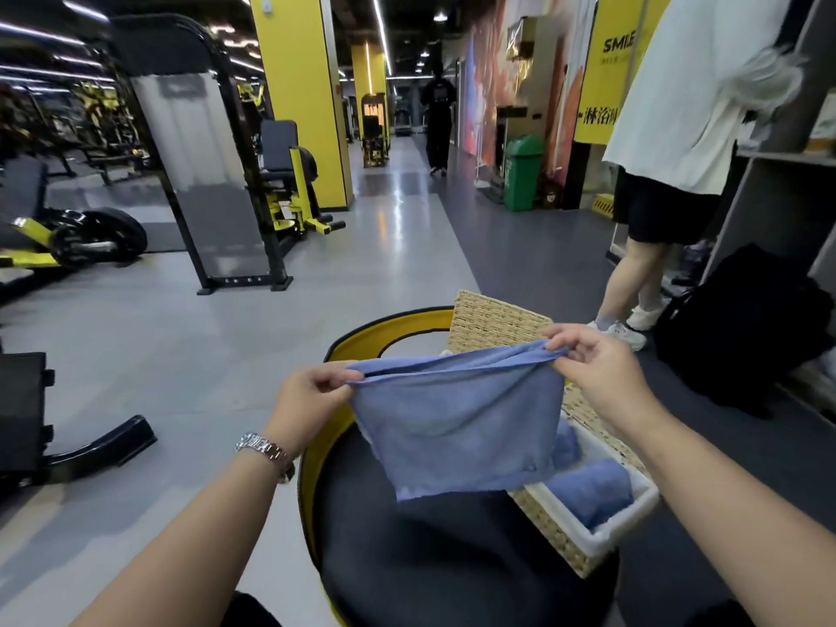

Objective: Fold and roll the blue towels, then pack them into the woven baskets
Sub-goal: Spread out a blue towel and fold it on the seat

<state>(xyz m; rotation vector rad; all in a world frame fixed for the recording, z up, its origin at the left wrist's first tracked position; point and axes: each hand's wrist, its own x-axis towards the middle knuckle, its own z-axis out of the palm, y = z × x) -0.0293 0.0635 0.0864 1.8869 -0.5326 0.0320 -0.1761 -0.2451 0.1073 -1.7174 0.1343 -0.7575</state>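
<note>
A blue towel [457, 423] hangs folded in the air at the centre of the view, held up by its two top corners. The left hand [312, 400], at about 9 o'clock from the towel, pinches the left corner between thumb and fingers; a metal wristwatch [267, 450] sits on that wrist. The right hand [597, 368], at about 2 o'clock from the towel, pinches the right corner in the same way, so each grip is closed on the cloth. The towel's top edge sags slightly between the two hands and shows a doubled layer.

Below the towel lies a round dark padded surface [429, 558] with a yellow rim. On it, at about 4 o'clock from the towel, stands a woven basket [556, 536] with a white liner, holding rolled blue towels [592, 491]. A second woven basket [493, 323] stands behind the held towel at about 12 o'clock, partly hidden by it.

To the right, at 2 o'clock, a person in a white shirt and black shorts [669, 129] stands by grey shelving [778, 196], with a black bag [746, 332] on the floor just beside. A green bin [522, 172] stands farther back along the wall. Yellow and black gym machines [289, 192] fill the left side, and another person in dark clothes [438, 119] is down the aisle at 12 o'clock.
</note>
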